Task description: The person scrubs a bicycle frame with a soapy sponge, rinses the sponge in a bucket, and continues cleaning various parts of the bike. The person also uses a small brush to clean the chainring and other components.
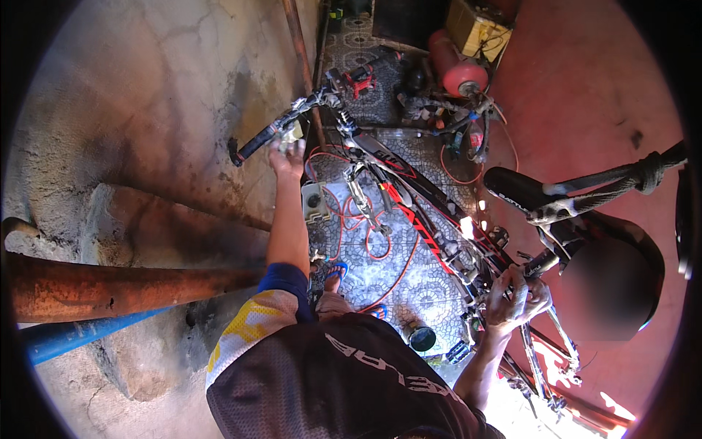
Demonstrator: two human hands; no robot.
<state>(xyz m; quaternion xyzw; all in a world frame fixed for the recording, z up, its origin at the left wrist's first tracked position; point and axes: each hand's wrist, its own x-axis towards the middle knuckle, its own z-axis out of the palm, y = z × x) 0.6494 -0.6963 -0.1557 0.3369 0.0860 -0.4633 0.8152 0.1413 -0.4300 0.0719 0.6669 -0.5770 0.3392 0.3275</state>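
A bicycle frame (431,234), black, red and white and with no wheels that I can see, slants across the middle of the view. Up at its left end, my left hand (287,157) is raised beside the black handlebar grip (256,145). Its fingers are bent around a pale yellowish sponge (292,133), which lies against the bar. Lower right, my right hand (518,298) is closed around the frame near the seat post (540,263). Whitish, foam-like patches show on the bar, the fork (358,192) and my right hand.
An orange hose (401,275) curls over the patterned tile floor. A grey box (315,203) stands left of the fork, a dark open can (421,336) near my feet. Behind are a red tank (462,73) and bottles (475,137). Rusty pipe (131,287) juts in from the left; a black saddle-like shape (515,192) hangs right.
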